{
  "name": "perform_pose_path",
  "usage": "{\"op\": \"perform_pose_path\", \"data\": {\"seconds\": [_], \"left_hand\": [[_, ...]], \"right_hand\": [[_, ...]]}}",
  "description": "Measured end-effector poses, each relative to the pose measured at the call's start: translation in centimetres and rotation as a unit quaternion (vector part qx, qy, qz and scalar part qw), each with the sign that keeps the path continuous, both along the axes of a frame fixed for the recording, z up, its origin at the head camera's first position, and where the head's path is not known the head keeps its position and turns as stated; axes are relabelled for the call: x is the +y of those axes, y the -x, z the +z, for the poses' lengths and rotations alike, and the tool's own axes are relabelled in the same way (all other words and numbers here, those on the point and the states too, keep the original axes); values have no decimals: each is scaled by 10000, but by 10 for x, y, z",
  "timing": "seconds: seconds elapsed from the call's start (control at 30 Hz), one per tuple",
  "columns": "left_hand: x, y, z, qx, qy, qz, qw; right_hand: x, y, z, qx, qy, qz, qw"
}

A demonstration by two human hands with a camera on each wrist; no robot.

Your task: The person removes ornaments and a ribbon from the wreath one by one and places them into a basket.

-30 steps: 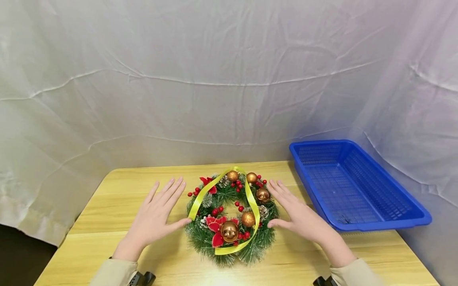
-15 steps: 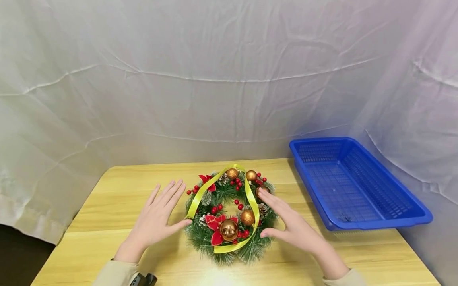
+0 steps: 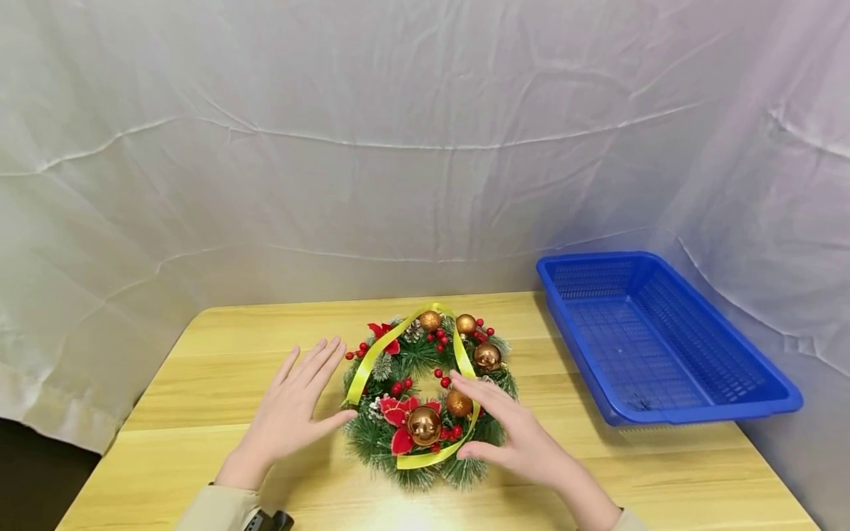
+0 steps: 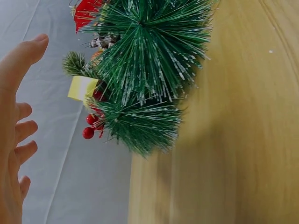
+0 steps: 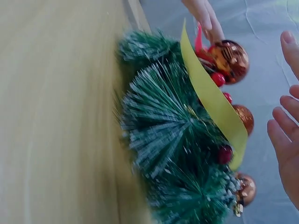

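Note:
A green Christmas wreath [image 3: 415, 476] lies flat on the wooden table, dressed with copper baubles [image 3: 423, 426], red berries, pine cones and red poinsettias [image 3: 398, 417]. A yellow ribbon [image 3: 372, 361] loops loosely across its top. My left hand [image 3: 292, 405] is beside the wreath's left side, fingers straight and spread, the thumb close to the ribbon's end. Above the wreath's right part hovers my right hand [image 3: 521, 435], its fingers extended and holding nothing. In the right wrist view a gap shows between the right hand [image 5: 289, 126] and the baubles.
A blue plastic basket [image 3: 704, 335] stands at the right side of the table [image 3: 219, 361], with a small dark sprig lying in it. Pale grey cloth [image 3: 398, 184] hangs behind and at both sides.
My right hand has moved left from beside the wreath to over its right part. The left hand has stayed nearly in place. Wreath and ribbon look unchanged.

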State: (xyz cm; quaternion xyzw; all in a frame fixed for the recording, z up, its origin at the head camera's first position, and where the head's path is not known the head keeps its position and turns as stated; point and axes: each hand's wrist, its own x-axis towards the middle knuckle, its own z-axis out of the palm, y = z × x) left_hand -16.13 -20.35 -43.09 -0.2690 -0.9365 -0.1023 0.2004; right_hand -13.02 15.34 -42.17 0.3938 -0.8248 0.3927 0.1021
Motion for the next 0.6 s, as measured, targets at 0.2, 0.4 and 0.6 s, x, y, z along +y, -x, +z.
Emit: {"op": "perform_pose_path", "data": {"seconds": [0.2, 0.4, 0.6], "left_hand": [[2, 0, -6, -218, -7, 30, 9998], [6, 1, -13, -526, -37, 23, 9986], [9, 2, -19, -675, -14, 16, 9977]], "right_hand": [[-13, -3, -4, -67, 270, 49, 9996], [-25, -4, -10, 93, 420, 123, 9990], [-32, -1, -17, 382, 353, 164, 9985]]}}
